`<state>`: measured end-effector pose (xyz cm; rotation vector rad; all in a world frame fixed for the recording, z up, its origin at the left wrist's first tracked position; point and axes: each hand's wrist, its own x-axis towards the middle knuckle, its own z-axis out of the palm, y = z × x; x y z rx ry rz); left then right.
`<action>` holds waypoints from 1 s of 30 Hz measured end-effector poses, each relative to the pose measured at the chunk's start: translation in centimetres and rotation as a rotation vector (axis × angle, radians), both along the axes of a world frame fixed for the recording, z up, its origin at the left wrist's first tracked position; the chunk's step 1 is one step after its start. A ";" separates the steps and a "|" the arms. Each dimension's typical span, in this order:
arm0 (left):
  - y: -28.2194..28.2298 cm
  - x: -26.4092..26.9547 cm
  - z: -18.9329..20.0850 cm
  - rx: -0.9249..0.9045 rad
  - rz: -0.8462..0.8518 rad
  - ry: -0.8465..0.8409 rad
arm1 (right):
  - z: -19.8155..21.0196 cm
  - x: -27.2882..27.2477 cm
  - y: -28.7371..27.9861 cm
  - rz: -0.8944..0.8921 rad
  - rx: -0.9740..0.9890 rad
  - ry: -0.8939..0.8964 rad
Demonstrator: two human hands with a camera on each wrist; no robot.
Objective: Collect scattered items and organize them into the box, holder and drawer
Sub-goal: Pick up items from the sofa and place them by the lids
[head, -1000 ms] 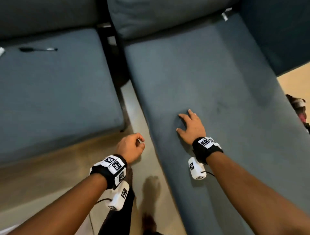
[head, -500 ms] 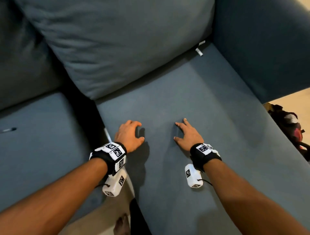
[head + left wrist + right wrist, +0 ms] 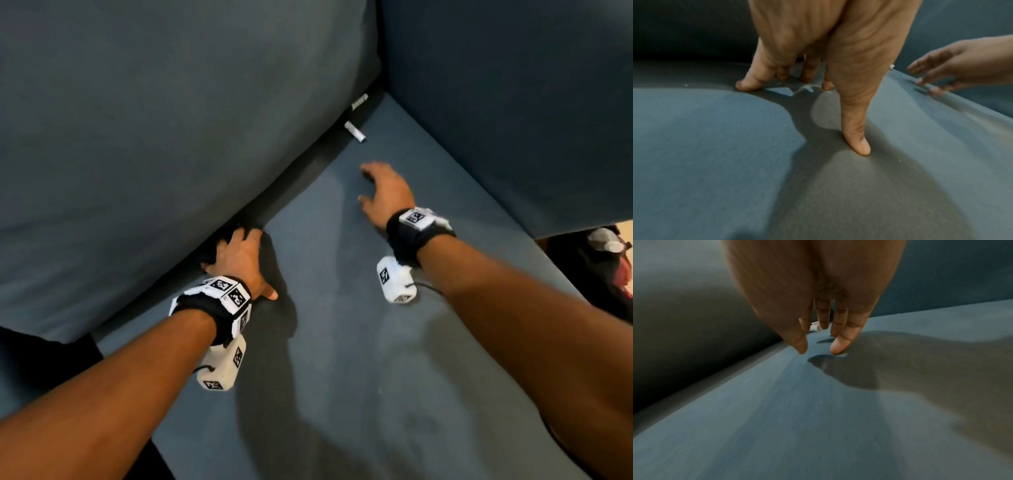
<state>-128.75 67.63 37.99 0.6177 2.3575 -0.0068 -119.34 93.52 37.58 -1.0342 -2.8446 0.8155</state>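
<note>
Our right hand, grip apart, has advanced toward the white tube at twelve o'clock.
Left hand, fingers spread, now braces on the sofa seat; pickup looks imminent.

The left hand is planted palm down, fingers spread and fingertips pressing flat, thumb out to the side. The right hand reaches farther forward, fingers extended and loosely apart, holding nothing. Both forearms stretch ahead.

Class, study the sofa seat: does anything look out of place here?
Yes. A small white cylindrical object lies loose on the blue-grey sofa seat, at the crease under the back cushion, beyond the open right hand.
</note>
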 end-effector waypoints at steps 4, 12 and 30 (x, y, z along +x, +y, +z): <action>0.0 -0.2 -0.9 0.003 0.012 -0.009 | -0.2 -6.9 4.1 0.015 -0.010 0.018; 0.8 -0.2 -1.7 -0.018 0.027 -0.056 | -1.4 -11.6 4.7 0.066 0.211 -0.136; 1.0 -0.4 -1.6 -0.046 0.030 -0.080 | -2.2 -13.9 9.3 -0.285 -0.048 -0.065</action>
